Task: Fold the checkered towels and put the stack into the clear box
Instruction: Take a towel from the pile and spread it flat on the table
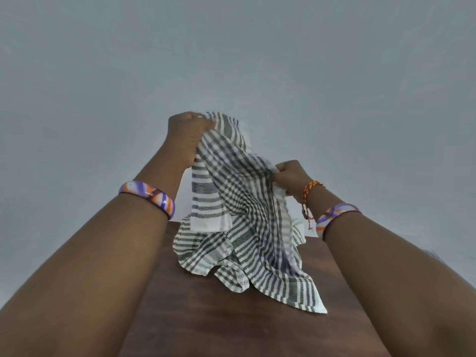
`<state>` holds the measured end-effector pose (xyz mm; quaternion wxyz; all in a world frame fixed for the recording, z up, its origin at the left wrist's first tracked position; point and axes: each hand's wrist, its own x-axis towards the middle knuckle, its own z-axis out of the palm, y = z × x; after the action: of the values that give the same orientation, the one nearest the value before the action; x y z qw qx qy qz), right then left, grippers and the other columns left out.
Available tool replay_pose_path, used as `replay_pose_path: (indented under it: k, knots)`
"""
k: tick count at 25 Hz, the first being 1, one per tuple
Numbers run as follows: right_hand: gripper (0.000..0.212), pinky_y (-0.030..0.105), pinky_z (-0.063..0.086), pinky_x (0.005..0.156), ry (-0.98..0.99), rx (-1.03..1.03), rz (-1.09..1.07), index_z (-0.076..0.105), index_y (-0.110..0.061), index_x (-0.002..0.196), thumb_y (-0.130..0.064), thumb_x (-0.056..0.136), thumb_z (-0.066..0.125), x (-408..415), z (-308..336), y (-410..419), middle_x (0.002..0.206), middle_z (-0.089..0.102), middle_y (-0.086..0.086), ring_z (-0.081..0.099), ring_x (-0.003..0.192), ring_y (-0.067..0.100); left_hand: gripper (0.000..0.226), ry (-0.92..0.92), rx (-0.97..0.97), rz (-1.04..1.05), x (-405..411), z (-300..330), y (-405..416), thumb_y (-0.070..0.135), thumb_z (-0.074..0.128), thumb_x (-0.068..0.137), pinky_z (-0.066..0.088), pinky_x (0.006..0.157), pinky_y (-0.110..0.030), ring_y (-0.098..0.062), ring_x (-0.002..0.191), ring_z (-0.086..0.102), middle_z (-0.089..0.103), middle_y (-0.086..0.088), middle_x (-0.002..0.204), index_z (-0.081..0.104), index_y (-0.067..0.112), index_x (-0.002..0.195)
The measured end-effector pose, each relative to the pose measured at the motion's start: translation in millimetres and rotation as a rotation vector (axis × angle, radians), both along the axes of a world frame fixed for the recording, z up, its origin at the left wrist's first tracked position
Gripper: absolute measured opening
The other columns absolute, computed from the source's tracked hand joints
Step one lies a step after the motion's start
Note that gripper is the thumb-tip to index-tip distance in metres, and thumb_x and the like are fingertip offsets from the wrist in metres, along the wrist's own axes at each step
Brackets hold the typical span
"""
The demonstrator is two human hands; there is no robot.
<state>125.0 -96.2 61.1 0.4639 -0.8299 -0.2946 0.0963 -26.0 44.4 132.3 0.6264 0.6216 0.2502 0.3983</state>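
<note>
Two hands (189, 136) (289, 176), two striped bangles (149, 197) (334, 215), one thread bracelet (310, 189), one wooden table (206, 318); towel count unclear.

The light is soft, even and rather dim, with a cool grey cast over the wall (231, 52) and no hard-edged shadows. A small glint sits on the left bangle (148, 195). The wide-angle lens stretches both forearms hugely toward the lower corners (the table (206, 318) narrows oddly between them). Detail is mildly soft throughout, with faint compression smear on the plain wall.
</note>
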Motion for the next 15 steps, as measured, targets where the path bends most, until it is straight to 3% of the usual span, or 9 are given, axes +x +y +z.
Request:
replay_pose_path:
  k: [1,3,4,6,8,10,12,15]
  knots:
    - [0.04,0.03,0.03,0.057,0.017,0.092,-0.008,0.036,-0.016,0.05,-0.002,0.084,0.054,-3,6,-1,0.057,0.035,0.004,0.035,0.059,0.017,0.014,0.207,0.069,0.125,-1,0,-1,0.006,0.069,0.079,0.047,0.067,-0.03,-0.022,0.08,0.056,0.057,-0.012,0.089,0.058,0.009,0.088]
    - [0.033,0.028,0.031,0.057,-0.033,0.231,0.03,0.041,-0.015,0.057,-0.008,0.088,0.052,-21,30,-2,0.065,0.039,0.008,0.037,0.063,0.018,0.054,0.643,0.295,0.266,-3,1,-12,0.014,0.07,0.078,0.046,0.087,-0.038,-0.031,0.113,0.05,0.047,-0.019,0.124,0.044,0.006,0.125]
    - [0.029,0.028,0.031,0.057,-0.108,0.259,0.074,0.044,-0.013,0.061,-0.01,0.089,0.05,-31,43,-2,0.065,0.042,0.009,0.039,0.062,0.017,0.079,0.713,0.447,0.216,-5,1,-20,0.018,0.073,0.076,0.04,0.1,-0.041,-0.034,0.129,0.038,0.035,-0.018,0.141,0.028,0.008,0.14]
    - [0.026,0.025,0.034,0.056,-0.356,0.224,0.181,0.052,-0.01,0.061,-0.009,0.087,0.049,-52,67,-3,0.061,0.05,0.005,0.043,0.057,0.016,0.106,0.587,0.694,-0.077,-6,7,-39,0.019,0.078,0.068,0.033,0.111,-0.043,-0.033,0.138,0.029,0.024,-0.014,0.152,0.01,0.016,0.149]
    - [0.032,0.02,0.037,0.05,-0.557,0.166,0.237,0.058,-0.024,0.055,-0.012,0.085,0.055,-72,88,-9,0.054,0.053,-0.003,0.047,0.052,0.009,0.089,0.409,0.791,-0.267,-11,17,-54,0.011,0.074,0.067,0.045,0.1,-0.041,-0.028,0.124,0.049,0.045,-0.01,0.139,0.029,0.018,0.143]
    - [0.029,0.023,0.041,0.05,-0.69,0.16,0.241,0.059,-0.031,0.053,-0.023,0.081,0.062,-85,100,-20,0.053,0.057,-0.003,0.052,0.053,0.011,0.049,0.371,0.894,-0.224,-21,31,-61,0.006,0.07,0.069,0.048,0.08,-0.032,-0.021,0.097,0.059,0.061,-0.005,0.107,0.057,0.011,0.116]
    - [0.014,0.031,0.046,0.056,-0.767,0.181,0.241,0.07,-0.024,0.066,-0.028,0.078,0.065,-93,105,-31,0.061,0.065,0.002,0.058,0.059,0.017,0.03,0.408,0.99,-0.24,-34,44,-67,0.01,0.073,0.066,0.043,0.07,-0.032,-0.019,0.079,0.056,0.061,-0.005,0.086,0.063,0.005,0.094]
    - [0.016,0.03,0.045,0.058,-0.877,0.203,0.163,0.07,-0.015,0.085,-0.031,0.08,0.068,-95,104,-54,0.071,0.063,0.0,0.057,0.066,0.017,0.019,0.497,1.06,-0.243,-58,55,-78,0.019,0.075,0.072,0.035,0.06,-0.027,-0.017,0.066,0.048,0.054,-0.002,0.067,0.063,0.006,0.08]
